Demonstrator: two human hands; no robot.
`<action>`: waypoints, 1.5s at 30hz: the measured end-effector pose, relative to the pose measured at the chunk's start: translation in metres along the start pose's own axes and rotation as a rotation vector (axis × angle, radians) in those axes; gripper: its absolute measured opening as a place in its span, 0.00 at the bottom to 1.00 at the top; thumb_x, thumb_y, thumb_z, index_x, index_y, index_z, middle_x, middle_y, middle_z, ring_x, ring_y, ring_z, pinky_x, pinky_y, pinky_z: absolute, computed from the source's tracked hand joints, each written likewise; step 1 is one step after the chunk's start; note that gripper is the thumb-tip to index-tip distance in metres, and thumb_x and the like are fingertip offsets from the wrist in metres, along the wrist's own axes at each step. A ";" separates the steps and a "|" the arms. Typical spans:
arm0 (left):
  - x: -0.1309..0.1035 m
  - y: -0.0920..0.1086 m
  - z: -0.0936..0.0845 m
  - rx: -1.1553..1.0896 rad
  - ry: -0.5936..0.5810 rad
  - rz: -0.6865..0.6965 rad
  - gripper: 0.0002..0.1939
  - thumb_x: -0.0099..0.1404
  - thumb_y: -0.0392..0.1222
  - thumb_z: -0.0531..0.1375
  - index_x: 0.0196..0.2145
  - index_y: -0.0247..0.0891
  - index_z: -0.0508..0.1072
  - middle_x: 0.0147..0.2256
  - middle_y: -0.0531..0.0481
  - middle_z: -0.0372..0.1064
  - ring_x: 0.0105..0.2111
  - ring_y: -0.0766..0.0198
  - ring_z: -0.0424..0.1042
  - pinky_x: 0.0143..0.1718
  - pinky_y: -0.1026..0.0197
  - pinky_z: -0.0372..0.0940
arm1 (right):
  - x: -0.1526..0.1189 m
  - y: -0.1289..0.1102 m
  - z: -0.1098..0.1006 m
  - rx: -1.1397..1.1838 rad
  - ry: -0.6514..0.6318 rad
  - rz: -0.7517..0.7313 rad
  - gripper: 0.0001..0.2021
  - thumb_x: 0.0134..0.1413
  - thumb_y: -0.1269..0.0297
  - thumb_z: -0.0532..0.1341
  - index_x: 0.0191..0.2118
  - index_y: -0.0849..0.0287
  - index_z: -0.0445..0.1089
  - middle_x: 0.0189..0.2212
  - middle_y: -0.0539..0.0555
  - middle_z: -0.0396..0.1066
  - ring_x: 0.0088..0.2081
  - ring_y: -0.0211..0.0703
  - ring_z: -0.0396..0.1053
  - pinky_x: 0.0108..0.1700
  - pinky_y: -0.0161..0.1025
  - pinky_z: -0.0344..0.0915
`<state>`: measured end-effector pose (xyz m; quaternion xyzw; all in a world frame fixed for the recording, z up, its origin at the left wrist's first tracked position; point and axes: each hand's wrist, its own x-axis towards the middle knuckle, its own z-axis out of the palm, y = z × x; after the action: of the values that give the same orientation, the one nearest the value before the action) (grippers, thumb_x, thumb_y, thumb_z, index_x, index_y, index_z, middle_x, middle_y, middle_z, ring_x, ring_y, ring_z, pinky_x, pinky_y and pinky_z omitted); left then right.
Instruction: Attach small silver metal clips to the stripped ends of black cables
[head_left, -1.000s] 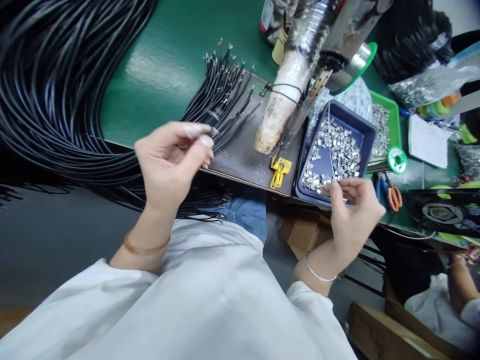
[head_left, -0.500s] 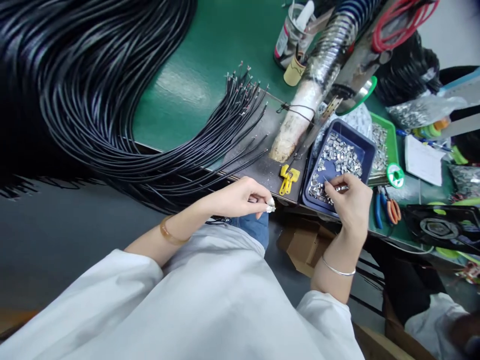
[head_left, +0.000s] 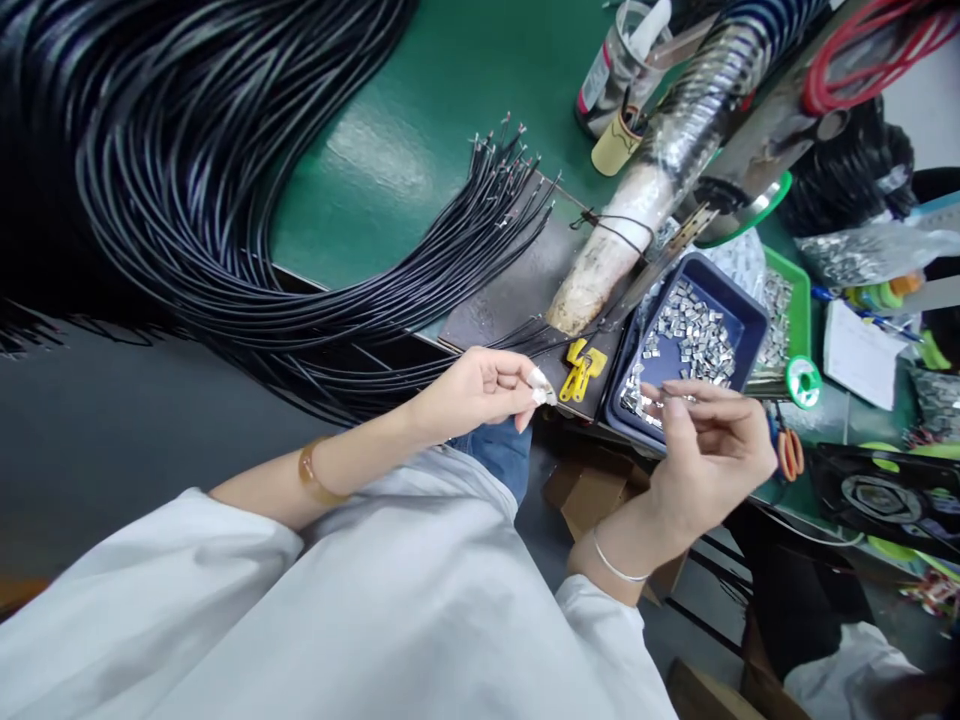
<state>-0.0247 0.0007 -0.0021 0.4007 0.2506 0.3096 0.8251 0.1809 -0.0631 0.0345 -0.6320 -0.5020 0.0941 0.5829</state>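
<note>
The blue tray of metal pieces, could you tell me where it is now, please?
In the head view, the blue tray is right of centre, between the yellow tool and the green tray, with the right hand at its near edge.

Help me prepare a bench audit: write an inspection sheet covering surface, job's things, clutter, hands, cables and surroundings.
Surface: green bench top, dark board at near edge.
Job's things: silver metal pieces in blue tray.
Clutter: yellow plastic tool, orange-handled tool, notepad, small green spool.
Hands: left hand pinches a small silvery piece, type unclear; right hand over blue tray, grip unclear.
Cables: black cables bundled, ends fanned out; red coil.
Surroundings: cardboard box below bench; another person's white clothing, lower right.
</note>
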 end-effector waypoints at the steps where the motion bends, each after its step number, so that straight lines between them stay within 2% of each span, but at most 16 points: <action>1: 0.005 -0.001 0.000 0.017 0.015 0.029 0.10 0.56 0.38 0.69 0.31 0.32 0.72 0.18 0.53 0.70 0.15 0.77 0.57 0.17 0.72 0.48 | -0.005 -0.003 0.006 0.022 -0.014 -0.024 0.10 0.51 0.68 0.69 0.28 0.57 0.65 0.31 0.48 0.75 0.30 0.40 0.78 0.33 0.40 0.77; 5: 0.018 0.001 0.002 0.112 0.064 0.101 0.08 0.56 0.35 0.67 0.29 0.33 0.70 0.17 0.55 0.68 0.17 0.76 0.61 0.18 0.72 0.51 | -0.023 -0.007 0.027 -0.116 0.062 -0.216 0.05 0.53 0.72 0.68 0.32 0.56 0.72 0.33 0.49 0.76 0.34 0.40 0.77 0.37 0.44 0.78; 7: 0.020 0.004 0.004 0.167 0.100 0.120 0.07 0.56 0.33 0.66 0.27 0.34 0.69 0.17 0.56 0.66 0.17 0.76 0.61 0.19 0.73 0.53 | -0.030 -0.004 0.032 -0.156 0.055 -0.265 0.05 0.54 0.73 0.68 0.34 0.54 0.75 0.34 0.50 0.77 0.37 0.41 0.77 0.40 0.45 0.77; 10: 0.018 0.005 0.009 0.258 0.148 0.162 0.07 0.56 0.32 0.65 0.24 0.33 0.69 0.18 0.57 0.65 0.18 0.76 0.61 0.20 0.73 0.57 | -0.036 0.004 0.036 -0.073 -0.045 -0.171 0.05 0.56 0.72 0.66 0.36 0.53 0.76 0.36 0.50 0.77 0.39 0.40 0.77 0.39 0.43 0.77; 15: 0.014 0.004 0.014 0.413 0.150 0.258 0.04 0.58 0.33 0.64 0.26 0.32 0.74 0.22 0.53 0.70 0.23 0.73 0.68 0.26 0.71 0.64 | -0.036 0.011 0.039 0.048 -0.218 -0.008 0.03 0.59 0.69 0.65 0.37 0.54 0.76 0.38 0.51 0.76 0.41 0.38 0.76 0.38 0.38 0.77; 19: 0.012 0.003 0.012 0.519 0.126 0.288 0.09 0.63 0.34 0.63 0.25 0.32 0.74 0.22 0.52 0.71 0.22 0.72 0.67 0.27 0.70 0.64 | -0.034 0.014 0.042 0.114 -0.234 0.014 0.03 0.58 0.68 0.65 0.36 0.54 0.76 0.37 0.50 0.76 0.41 0.38 0.76 0.38 0.38 0.77; 23: 0.011 0.003 0.008 0.573 0.072 0.253 0.15 0.67 0.39 0.61 0.23 0.33 0.73 0.21 0.51 0.71 0.21 0.72 0.66 0.26 0.68 0.62 | -0.034 0.016 0.042 0.141 -0.236 -0.003 0.04 0.58 0.69 0.66 0.37 0.53 0.77 0.38 0.50 0.77 0.41 0.38 0.76 0.38 0.37 0.77; 31: 0.010 0.005 0.006 0.610 0.026 0.210 0.18 0.69 0.43 0.60 0.22 0.33 0.74 0.21 0.50 0.71 0.21 0.70 0.65 0.25 0.66 0.60 | -0.036 0.014 0.038 0.069 -0.249 -0.093 0.06 0.59 0.70 0.64 0.40 0.52 0.77 0.39 0.50 0.77 0.43 0.39 0.77 0.41 0.40 0.78; 38: 0.009 0.005 0.005 0.595 0.021 0.205 0.16 0.68 0.41 0.60 0.23 0.33 0.73 0.20 0.50 0.70 0.21 0.70 0.65 0.25 0.67 0.60 | -0.035 0.014 0.033 -0.001 -0.291 -0.136 0.06 0.61 0.70 0.63 0.41 0.52 0.76 0.40 0.51 0.77 0.43 0.41 0.77 0.44 0.43 0.78; 43: 0.010 0.003 0.007 0.664 0.038 0.250 0.13 0.67 0.41 0.60 0.26 0.33 0.74 0.20 0.52 0.69 0.21 0.71 0.64 0.25 0.68 0.59 | -0.036 0.007 0.030 -0.231 -0.253 -0.353 0.12 0.58 0.75 0.64 0.44 0.52 0.75 0.42 0.50 0.78 0.44 0.40 0.77 0.49 0.42 0.76; 45: 0.010 0.002 0.008 0.723 0.056 0.304 0.11 0.67 0.39 0.60 0.27 0.32 0.75 0.20 0.54 0.67 0.21 0.72 0.62 0.24 0.68 0.57 | -0.037 0.006 0.031 -0.277 -0.236 -0.389 0.12 0.57 0.75 0.65 0.44 0.52 0.75 0.43 0.50 0.78 0.45 0.40 0.77 0.51 0.42 0.76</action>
<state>-0.0126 0.0047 0.0025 0.6896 0.3036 0.3306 0.5683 0.1446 -0.0702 0.0028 -0.5818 -0.6868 -0.0162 0.4353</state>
